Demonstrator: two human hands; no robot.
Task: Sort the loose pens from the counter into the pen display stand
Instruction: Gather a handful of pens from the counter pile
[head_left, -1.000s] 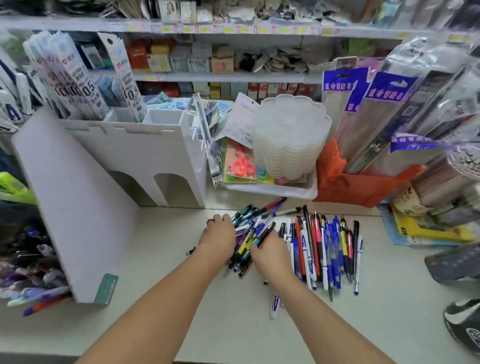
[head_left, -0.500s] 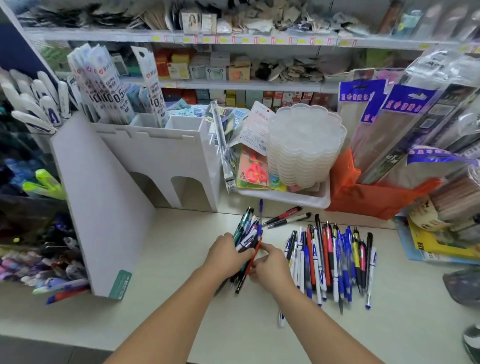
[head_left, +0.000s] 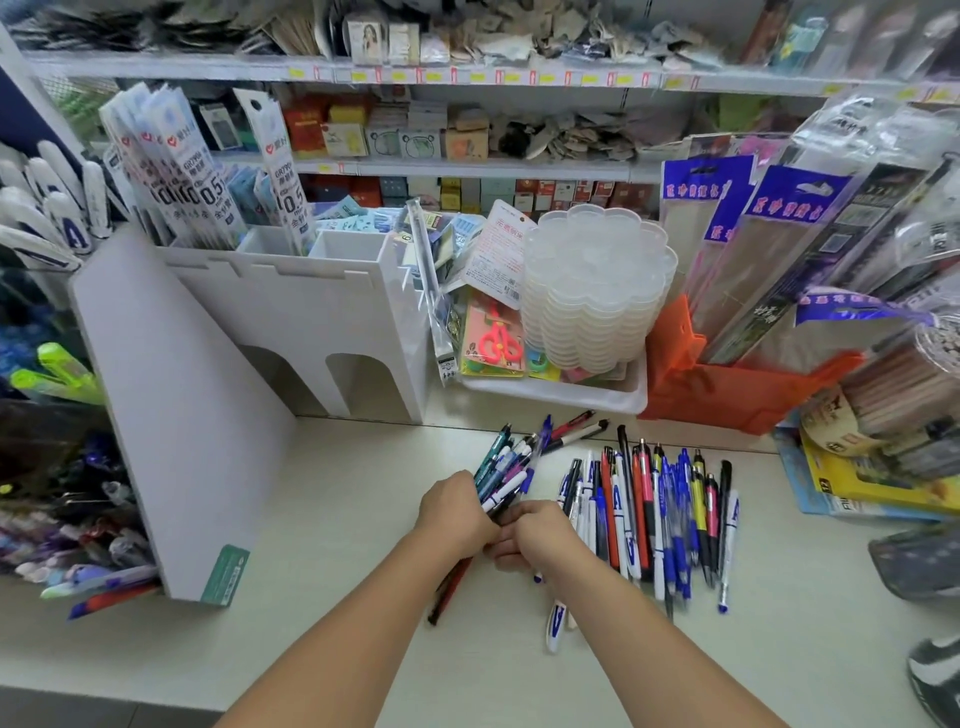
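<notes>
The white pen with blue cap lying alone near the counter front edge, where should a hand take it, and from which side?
Probably at the middle of the barrel, from above. The white pen lies flat on the counter, nearly lengthwise to the viewer, apart from the row of pens, so thumb and finger can close on its free left and right sides.

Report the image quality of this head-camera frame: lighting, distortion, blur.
Head view: even, soft light with no harsh shadows on the counter; wide-angle bending curves the shelf edge; corners smear, top-shelf goods unreadable; the pens and both hands, left, right, stay sharp.
</notes>
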